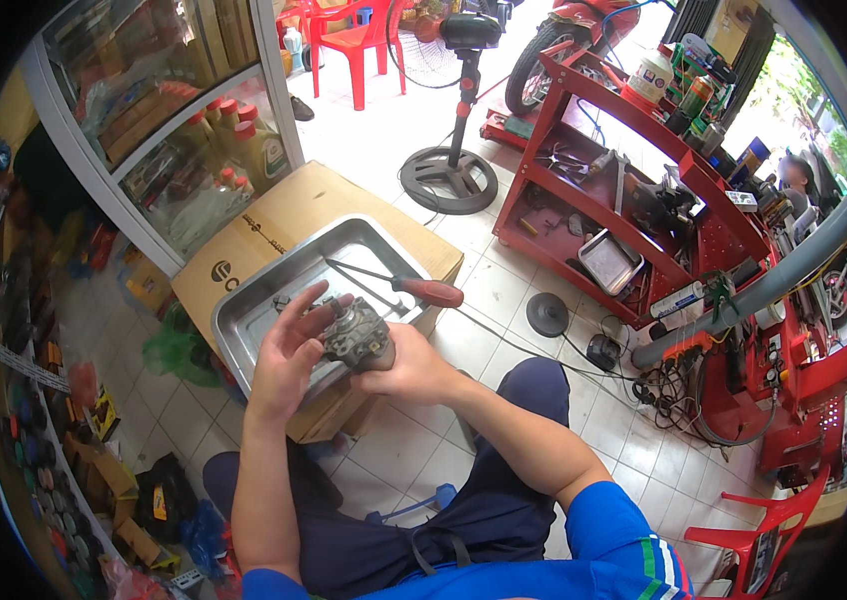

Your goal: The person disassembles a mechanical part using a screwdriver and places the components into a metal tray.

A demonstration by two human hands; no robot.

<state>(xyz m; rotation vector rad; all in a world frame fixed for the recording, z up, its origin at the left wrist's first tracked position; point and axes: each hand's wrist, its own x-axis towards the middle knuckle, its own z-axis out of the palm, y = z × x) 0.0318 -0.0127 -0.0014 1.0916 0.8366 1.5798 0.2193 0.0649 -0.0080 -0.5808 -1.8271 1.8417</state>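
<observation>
My right hand (412,365) grips a grimy grey cast-metal part, apparently a carburetor (359,337), above the near side of a metal tray (234,318). To its left is my left hand (289,350), fingers spread and fingertips at the part's upper left edge; whether they press on it is hard to see. A screwdriver (432,292) with a red handle lies across the tray's right rim, its shaft pointing inward. Close by, a thin dark rod (374,292) slants inside the tray. Small dark pieces in the tray are partly hidden by my left hand.
Under the tray is a cardboard box (314,185). A glass cabinet (199,150) with bottles stands at far left. On the right are a red tool cart (584,190), a round-based stand (452,180) and tangled cables (659,395). Cluttered shelves (54,480) line the left side.
</observation>
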